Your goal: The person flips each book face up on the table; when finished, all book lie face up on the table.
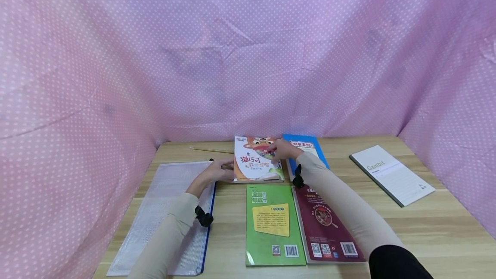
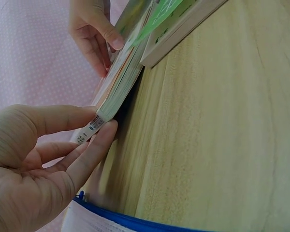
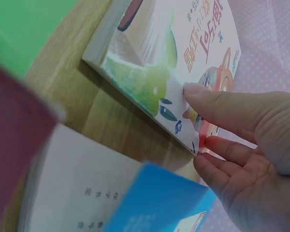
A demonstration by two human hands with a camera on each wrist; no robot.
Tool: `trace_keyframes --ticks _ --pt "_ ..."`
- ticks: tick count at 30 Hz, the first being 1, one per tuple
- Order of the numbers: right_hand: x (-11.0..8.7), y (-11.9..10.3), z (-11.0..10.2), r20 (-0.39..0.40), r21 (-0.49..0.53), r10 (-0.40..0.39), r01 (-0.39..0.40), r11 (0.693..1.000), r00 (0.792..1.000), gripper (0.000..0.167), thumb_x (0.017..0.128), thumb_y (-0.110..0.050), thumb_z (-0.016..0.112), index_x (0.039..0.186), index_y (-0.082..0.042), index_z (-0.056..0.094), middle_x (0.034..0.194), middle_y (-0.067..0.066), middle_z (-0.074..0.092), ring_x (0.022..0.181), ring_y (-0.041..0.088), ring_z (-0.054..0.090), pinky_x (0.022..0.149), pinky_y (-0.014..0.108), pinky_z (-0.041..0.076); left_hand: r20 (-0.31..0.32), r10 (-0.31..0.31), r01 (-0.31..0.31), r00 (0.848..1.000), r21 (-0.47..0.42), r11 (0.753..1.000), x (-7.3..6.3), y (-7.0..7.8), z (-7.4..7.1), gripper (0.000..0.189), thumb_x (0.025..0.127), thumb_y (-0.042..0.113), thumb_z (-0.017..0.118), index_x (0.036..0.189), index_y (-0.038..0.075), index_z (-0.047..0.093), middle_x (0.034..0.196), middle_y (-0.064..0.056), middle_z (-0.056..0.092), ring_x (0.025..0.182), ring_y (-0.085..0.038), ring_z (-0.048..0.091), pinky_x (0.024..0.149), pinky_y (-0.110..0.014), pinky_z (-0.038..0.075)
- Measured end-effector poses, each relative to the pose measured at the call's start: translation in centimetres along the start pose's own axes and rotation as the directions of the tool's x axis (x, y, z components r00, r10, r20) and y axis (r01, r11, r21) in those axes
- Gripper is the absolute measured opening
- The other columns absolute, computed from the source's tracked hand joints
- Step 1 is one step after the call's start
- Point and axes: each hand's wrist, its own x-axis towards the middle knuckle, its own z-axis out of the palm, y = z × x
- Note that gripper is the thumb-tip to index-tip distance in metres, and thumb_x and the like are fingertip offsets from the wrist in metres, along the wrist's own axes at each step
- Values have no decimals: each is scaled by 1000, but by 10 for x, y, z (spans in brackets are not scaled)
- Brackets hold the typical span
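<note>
A white picture book [image 1: 253,168] with an orange cartoon animal on its cover lies at the back middle of the table. My left hand [image 1: 217,172] pinches its left, spine side; in the left wrist view the thumb is over the spine [image 2: 94,126] and fingers are below. On the opposite edge, my right hand [image 1: 286,150] grips the book, thumb on the cover and fingers curled at the edge, as the right wrist view shows. A dark shadow lies under the spine side. Behind the right wrist, partly covered by it, is a blue-and-white book [image 1: 304,139].
A green book [image 1: 275,244] and a maroon book [image 1: 325,240] lie side by side in front. At left is a clear zip folder [image 1: 155,201] with blue edging. A pencil [image 1: 211,150] lies behind; a white notebook [image 1: 391,175] is at right. Pink dotted cloth [image 1: 248,55] hangs around.
</note>
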Motion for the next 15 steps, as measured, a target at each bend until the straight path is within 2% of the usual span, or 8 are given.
trace_keyframes --ticks 3,6,11,13,15 --pt "-1 0 -1 8 -4 5 -5 1000 1000 53 86 -5 80 136 2 62 136 21 64 85 20 58 70 27 51 -5 -4 4 1000 -8 1000 1 -1 2 67 87 -4 70 150 3 48 132 -23 56 98 -26 69 87 -36 64" --pt "0 1 -1 20 2 20 -20 1000 1000 54 86 -4 79 136 2 62 130 20 65 73 15 48 63 24 43 -6 1 -1 1000 0 1000 2 -2 3 66 88 -5 70 150 2 48 130 -23 57 99 -26 69 86 -36 64" --pt "1 2 -3 32 16 40 -41 999 999 55 86 -3 77 138 1 61 112 17 66 66 12 42 58 23 38 -1 -6 6 1000 8 1000 3 0 4 66 88 -7 69 150 -1 46 128 -24 59 99 -26 68 85 -35 64" --pt "1 3 -3 32 22 45 -46 999 998 55 86 -3 77 139 0 61 109 17 65 65 12 41 57 23 38 2 -15 15 1000 -5 1000 4 1 5 67 88 -8 69 151 0 46 128 -24 59 99 -25 68 85 -35 64" --pt "1 4 -2 25 30 41 -42 999 999 55 86 -3 78 138 -1 61 112 17 65 65 12 41 58 23 38 8 -15 15 1000 -12 1000 4 1 5 67 89 -9 68 151 -1 44 129 -24 59 98 -23 68 85 -34 64"
